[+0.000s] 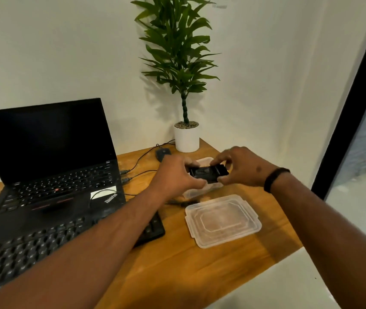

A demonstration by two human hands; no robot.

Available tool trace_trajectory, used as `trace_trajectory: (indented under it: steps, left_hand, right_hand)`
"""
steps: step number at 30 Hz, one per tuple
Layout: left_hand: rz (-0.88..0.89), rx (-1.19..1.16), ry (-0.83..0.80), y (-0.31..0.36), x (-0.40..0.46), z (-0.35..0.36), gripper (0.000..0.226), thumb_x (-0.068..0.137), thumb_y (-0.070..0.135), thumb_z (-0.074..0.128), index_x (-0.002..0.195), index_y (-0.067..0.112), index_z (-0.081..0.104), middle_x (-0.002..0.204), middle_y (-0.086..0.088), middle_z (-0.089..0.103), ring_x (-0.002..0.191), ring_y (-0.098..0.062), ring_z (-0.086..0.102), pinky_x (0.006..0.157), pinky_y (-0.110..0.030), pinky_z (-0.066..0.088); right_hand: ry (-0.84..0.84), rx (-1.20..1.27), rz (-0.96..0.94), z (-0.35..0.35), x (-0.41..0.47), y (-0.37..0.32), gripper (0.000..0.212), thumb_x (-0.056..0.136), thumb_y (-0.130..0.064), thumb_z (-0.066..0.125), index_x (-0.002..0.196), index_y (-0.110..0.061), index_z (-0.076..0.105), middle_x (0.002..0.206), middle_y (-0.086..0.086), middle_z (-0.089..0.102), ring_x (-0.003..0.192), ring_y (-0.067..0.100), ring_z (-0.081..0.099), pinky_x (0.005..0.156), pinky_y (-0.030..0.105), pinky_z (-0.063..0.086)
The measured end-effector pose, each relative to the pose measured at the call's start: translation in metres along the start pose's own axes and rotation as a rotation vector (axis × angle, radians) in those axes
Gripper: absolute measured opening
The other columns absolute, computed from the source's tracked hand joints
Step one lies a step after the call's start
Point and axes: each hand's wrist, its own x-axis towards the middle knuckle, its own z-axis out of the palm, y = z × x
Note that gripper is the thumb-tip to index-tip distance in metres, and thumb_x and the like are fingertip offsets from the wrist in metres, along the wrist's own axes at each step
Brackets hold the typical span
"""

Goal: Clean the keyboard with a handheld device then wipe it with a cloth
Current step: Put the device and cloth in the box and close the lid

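Note:
A black external keyboard lies at the front left of the wooden desk, partly under my left forearm. Both hands hold a small black handheld device above a clear plastic container. My left hand grips the device's left end. The fingers of my right hand pinch its right end. No cloth is visible.
An open black laptop stands behind the keyboard. The container's clear lid lies on the wooden desk to the right. A potted plant, a black mouse and cables sit at the back. The desk edge runs along the right.

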Motion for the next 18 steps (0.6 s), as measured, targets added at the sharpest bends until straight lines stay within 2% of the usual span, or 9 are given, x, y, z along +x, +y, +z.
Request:
trace_trajectory:
  steps: [3, 5, 6, 8, 10, 18]
  left_hand:
    - [-0.028, 0.031, 0.032, -0.018, 0.028, 0.0, 0.038, 0.062, 0.03, 0.092, 0.097, 0.021, 0.082, 0.085, 0.01, 0.075, 0.069, 0.001, 0.061, 0.055, -0.011, 0.04]
    - [-0.045, 0.117, 0.047, -0.028, 0.037, 0.004, 0.036, 0.061, 0.034, 0.092, 0.094, 0.023, 0.081, 0.081, 0.012, 0.072, 0.066, -0.001, 0.059, 0.053, -0.016, 0.038]
    - [-0.06, 0.165, 0.046, -0.033, 0.04, 0.006, 0.038, 0.062, 0.037, 0.091, 0.095, 0.023, 0.08, 0.082, 0.011, 0.072, 0.07, -0.004, 0.061, 0.056, -0.022, 0.043]
    - [-0.087, 0.228, 0.013, -0.041, 0.045, 0.012, 0.045, 0.062, 0.043, 0.091, 0.1, 0.022, 0.079, 0.091, 0.007, 0.075, 0.082, -0.011, 0.067, 0.071, -0.033, 0.055]
    - [-0.082, 0.272, -0.03, -0.047, 0.049, 0.017, 0.049, 0.063, 0.049, 0.09, 0.103, 0.023, 0.079, 0.098, 0.006, 0.076, 0.09, -0.013, 0.068, 0.084, -0.039, 0.056]
    - [-0.018, 0.457, -0.121, -0.052, 0.056, 0.024, 0.037, 0.076, 0.052, 0.082, 0.101, 0.024, 0.081, 0.1, 0.007, 0.077, 0.098, -0.015, 0.065, 0.092, -0.04, 0.049]
  right_hand:
    - [-0.023, -0.044, 0.003, -0.002, 0.037, -0.004, 0.035, 0.079, -0.017, 0.078, 0.113, -0.022, 0.071, 0.1, -0.01, 0.057, 0.079, 0.004, 0.051, 0.062, 0.008, 0.033]
    - [-0.055, -0.098, 0.005, 0.005, 0.056, -0.002, 0.036, 0.079, -0.018, 0.079, 0.114, -0.022, 0.071, 0.101, -0.006, 0.059, 0.077, 0.004, 0.048, 0.061, 0.011, 0.033]
    - [-0.08, -0.132, 0.002, 0.011, 0.064, -0.001, 0.038, 0.079, -0.019, 0.079, 0.115, -0.022, 0.071, 0.106, -0.003, 0.062, 0.079, 0.006, 0.049, 0.063, 0.014, 0.035]
    - [-0.13, -0.198, 0.003, 0.022, 0.074, 0.002, 0.04, 0.079, -0.021, 0.079, 0.118, -0.021, 0.07, 0.114, 0.001, 0.063, 0.087, 0.012, 0.051, 0.074, 0.02, 0.039]
    - [-0.163, -0.223, 0.006, 0.029, 0.082, 0.007, 0.042, 0.079, -0.021, 0.078, 0.12, -0.02, 0.069, 0.116, -0.001, 0.063, 0.091, 0.012, 0.05, 0.078, 0.022, 0.039]
    - [-0.32, -0.231, 0.07, 0.037, 0.102, 0.011, 0.037, 0.079, -0.015, 0.078, 0.116, -0.017, 0.073, 0.119, 0.001, 0.066, 0.095, 0.013, 0.052, 0.082, 0.023, 0.042]
